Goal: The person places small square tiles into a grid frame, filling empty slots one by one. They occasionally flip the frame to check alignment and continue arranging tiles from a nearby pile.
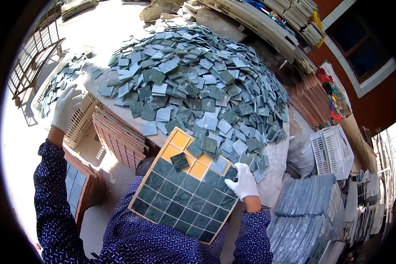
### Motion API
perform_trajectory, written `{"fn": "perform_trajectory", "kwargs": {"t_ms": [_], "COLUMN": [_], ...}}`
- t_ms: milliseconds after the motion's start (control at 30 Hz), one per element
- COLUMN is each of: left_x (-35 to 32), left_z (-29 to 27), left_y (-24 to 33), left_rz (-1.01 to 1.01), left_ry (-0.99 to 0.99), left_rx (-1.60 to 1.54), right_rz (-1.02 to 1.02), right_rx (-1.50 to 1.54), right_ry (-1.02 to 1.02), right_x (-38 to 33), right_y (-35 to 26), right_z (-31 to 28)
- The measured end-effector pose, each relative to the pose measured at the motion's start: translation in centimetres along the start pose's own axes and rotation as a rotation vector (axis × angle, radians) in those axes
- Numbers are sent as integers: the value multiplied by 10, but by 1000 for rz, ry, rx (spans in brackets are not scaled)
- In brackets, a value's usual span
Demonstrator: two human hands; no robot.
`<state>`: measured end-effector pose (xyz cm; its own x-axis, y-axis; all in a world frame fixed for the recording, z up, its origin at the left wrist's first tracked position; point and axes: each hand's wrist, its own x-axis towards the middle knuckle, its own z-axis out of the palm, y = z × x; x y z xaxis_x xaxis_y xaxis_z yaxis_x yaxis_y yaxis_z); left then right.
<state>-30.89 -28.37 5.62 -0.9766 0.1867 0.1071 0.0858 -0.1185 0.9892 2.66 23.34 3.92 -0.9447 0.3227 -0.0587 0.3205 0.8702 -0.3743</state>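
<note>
A yellow-bottomed grid tray (178,139) with a wooden rim lies tilted across my lap. Square green stone tiles (168,189) fill most of its cells, while several at its far side show bare yellow. One dark tile (179,162) rests askew over these cells, and a few loose tiles overlap the far rim. My right hand (243,181), in a white glove, is at the tray's right edge, its thumb and finger closed around a dark green tile (231,173). Raised at the left, my gloved left hand (67,108) has its fingers apart beside a cream plastic crate (84,119), holding nothing visible.
A large heap of loose tiles (180,75) covers the table (275,176) ahead. Reddish grid trays (119,138) stand stacked at left, near a tray of tiles (75,182). On the right are a white crate (332,149), wrapped tile stacks (306,211) and more reddish trays (310,99).
</note>
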Motion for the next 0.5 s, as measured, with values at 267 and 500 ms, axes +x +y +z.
{"fn": "perform_trajectory", "kwargs": {"t_ms": [267,500], "left_x": [-134,-135], "left_z": [273,382], "left_y": [-38,-67], "left_rz": [483,808], "left_ry": [-724,-825], "left_rx": [538,882], "right_rz": [101,238], "right_rx": [-111,13], "right_ry": [110,326], "right_x": [-15,-8], "right_y": [6,13], "right_z": [14,25]}}
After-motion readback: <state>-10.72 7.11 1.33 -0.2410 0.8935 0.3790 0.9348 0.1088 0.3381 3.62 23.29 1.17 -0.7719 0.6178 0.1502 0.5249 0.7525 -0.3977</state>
